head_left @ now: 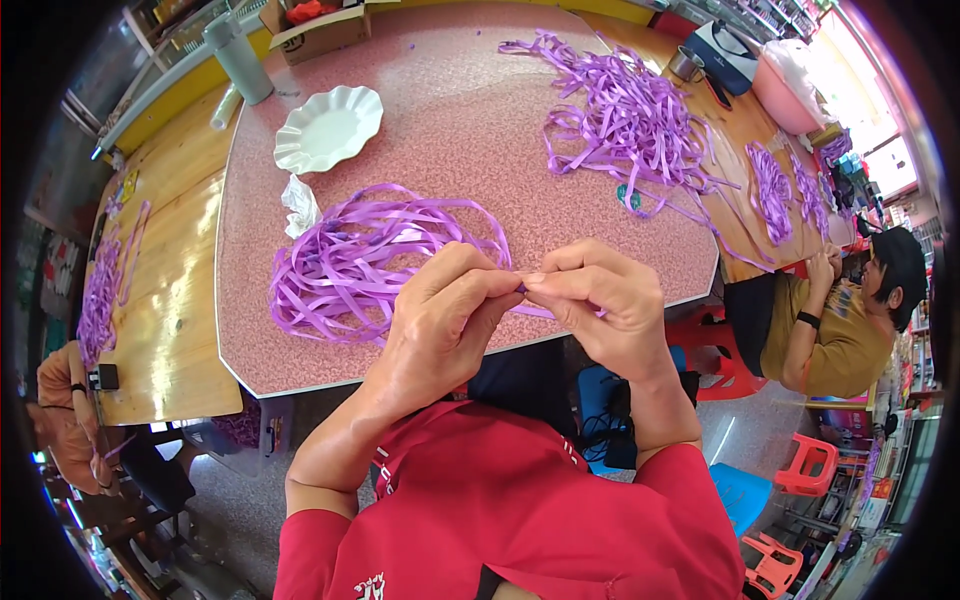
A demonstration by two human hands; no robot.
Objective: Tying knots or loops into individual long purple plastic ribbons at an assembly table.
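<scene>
My left hand and my right hand meet fingertip to fingertip above the table's near edge. Both pinch a purple ribbon, of which only a short bit shows between and below the fingers. A small dark purple spot sits where the fingertips join; its detail is too small to make out. Just left of my left hand lies a looped bundle of purple ribbons, partly behind that hand. Farther off to the right, a larger loose heap of purple ribbons spreads over the tabletop.
A white scalloped plate and crumpled white tissue lie on the pink table. A grey-green bottle and cardboard box stand at the far left. One person sits at right, another at left. Red stools stand at right.
</scene>
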